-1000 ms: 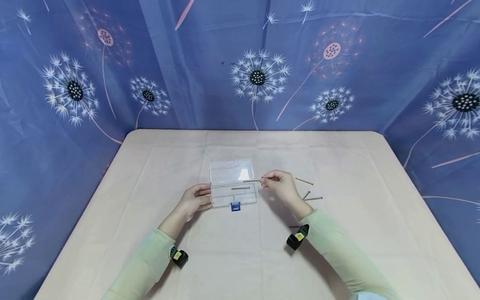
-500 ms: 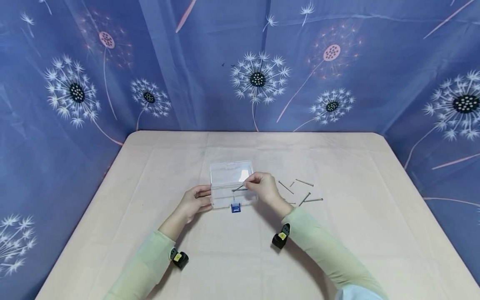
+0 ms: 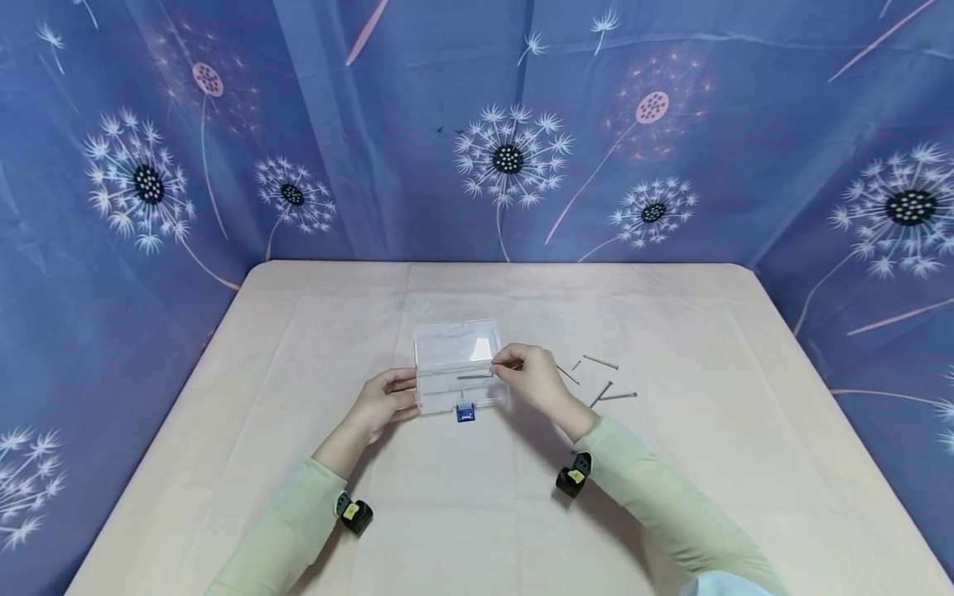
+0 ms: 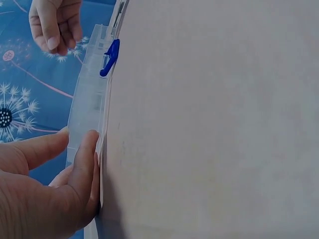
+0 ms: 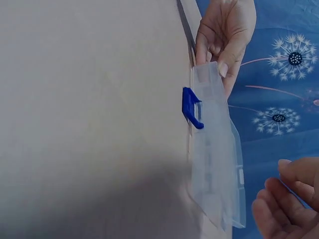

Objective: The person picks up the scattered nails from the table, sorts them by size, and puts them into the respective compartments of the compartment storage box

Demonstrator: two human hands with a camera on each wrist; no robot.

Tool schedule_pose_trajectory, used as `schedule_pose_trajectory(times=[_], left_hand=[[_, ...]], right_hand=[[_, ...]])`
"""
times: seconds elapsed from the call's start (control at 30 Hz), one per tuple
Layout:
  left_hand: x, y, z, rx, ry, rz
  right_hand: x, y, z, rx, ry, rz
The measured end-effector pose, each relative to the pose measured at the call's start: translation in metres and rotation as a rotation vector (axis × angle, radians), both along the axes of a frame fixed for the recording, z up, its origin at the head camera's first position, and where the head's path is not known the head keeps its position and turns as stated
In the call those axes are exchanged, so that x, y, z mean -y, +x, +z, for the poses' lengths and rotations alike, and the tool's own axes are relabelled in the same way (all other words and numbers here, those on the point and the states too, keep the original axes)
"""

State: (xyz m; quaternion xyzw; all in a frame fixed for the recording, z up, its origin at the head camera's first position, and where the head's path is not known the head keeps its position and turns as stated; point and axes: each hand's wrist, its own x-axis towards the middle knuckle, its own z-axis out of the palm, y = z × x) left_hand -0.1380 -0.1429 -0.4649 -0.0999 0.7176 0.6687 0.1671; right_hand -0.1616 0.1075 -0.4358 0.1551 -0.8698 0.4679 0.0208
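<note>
A clear plastic box (image 3: 440, 401) with a blue latch (image 3: 465, 412) lies on the table, its lid (image 3: 447, 343) swung back. My left hand (image 3: 383, 406) grips its left end, thumb on one side and fingers on the other, as the left wrist view shows. A dark nail (image 3: 474, 377) lies in the box's rear compartment. Over the box's right end hovers my right hand (image 3: 532, 379), fingers loosely bent. In the right wrist view these fingers (image 5: 284, 199) are beside the lid with nothing between them.
To the right of the box several loose nails are scattered, among them a brassy nail (image 3: 600, 362), a crossing nail (image 3: 619, 396) and a very short one (image 3: 576, 365). A pale cloth (image 3: 462, 513) covers the table; a blue dandelion curtain (image 3: 402, 165) hangs behind.
My right hand has brought a nail over the box from the right, let go of it there, and drawn back slightly rightward. My left hand stays on the box.
</note>
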Motion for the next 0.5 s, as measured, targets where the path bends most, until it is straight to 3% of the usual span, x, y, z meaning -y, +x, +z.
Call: schedule_pose_trajectory(times=[0.27, 0.5], left_hand=[[0.001, -0.001, 0.000, 0.003, 0.022, 0.003], [0.000, -0.001, -0.001, 0.010, 0.028, -0.004]], right_hand=[[-0.028, 0.005, 0.010, -0.094, 0.075, 0.004], [-0.058, 0.010, 0.016, -0.113, 0.141, -0.026]])
